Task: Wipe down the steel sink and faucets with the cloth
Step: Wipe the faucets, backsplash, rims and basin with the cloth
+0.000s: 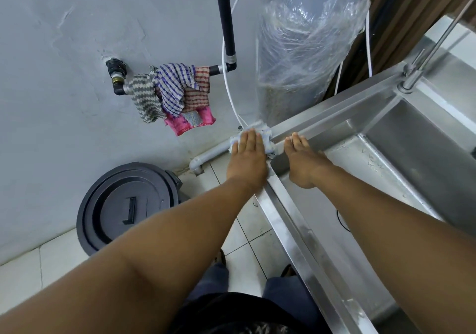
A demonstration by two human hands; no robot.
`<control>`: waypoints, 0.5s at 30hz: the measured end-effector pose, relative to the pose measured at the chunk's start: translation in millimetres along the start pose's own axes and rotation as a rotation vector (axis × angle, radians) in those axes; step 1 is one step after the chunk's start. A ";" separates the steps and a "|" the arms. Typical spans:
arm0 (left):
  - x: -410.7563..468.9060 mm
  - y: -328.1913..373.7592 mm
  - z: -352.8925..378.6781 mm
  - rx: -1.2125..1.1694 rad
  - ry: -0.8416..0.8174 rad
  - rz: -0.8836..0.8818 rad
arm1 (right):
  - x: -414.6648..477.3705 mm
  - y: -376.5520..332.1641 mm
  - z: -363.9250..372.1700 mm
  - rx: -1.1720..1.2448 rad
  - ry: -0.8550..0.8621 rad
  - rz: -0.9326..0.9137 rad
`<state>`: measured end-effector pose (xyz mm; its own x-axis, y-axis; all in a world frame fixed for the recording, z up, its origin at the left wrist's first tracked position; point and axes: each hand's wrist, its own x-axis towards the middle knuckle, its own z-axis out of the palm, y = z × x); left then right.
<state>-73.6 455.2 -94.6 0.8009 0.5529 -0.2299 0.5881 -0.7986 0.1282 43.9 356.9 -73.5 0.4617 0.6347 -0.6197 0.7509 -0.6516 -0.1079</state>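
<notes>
Denim of your jeans (216,279) shows at the bottom edge, above pale floor tiles (247,233). To your left on the floor stands a round dark grey lidded bin (123,205), close to the wall. To your right runs the steel sink (288,212), its front rim passing under your forearms.

Your left hand (247,158) lies flat, fingers straight and together, pressing the pale cloth (268,135) onto the sink's far left corner; the cloth bunches out past your fingertips and along the hand's right side. Your right hand (305,162) is just beside it over the basin, fingers straight and closed up side by side, holding nothing, the tips reaching the rear rim.

Beyond the corner a white pipe (213,152) runs low along the grey wall. Higher up, several patterned rags (172,94) hang over a wall pipe. A plastic-wrapped grey tank (306,50) stands behind the sink, and the faucet (412,76) rises from the rear rim at far right.
</notes>
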 end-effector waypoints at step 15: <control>-20.0 -23.9 10.3 0.056 0.011 0.345 | 1.2 0.8 -2.6 0.000 -0.047 -0.009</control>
<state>-104.9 460.8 -103.0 0.9528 0.2500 -0.1719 0.2753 -0.9506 0.1432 46.3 358.2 -72.3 0.4324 0.6205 -0.6542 0.7550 -0.6458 -0.1136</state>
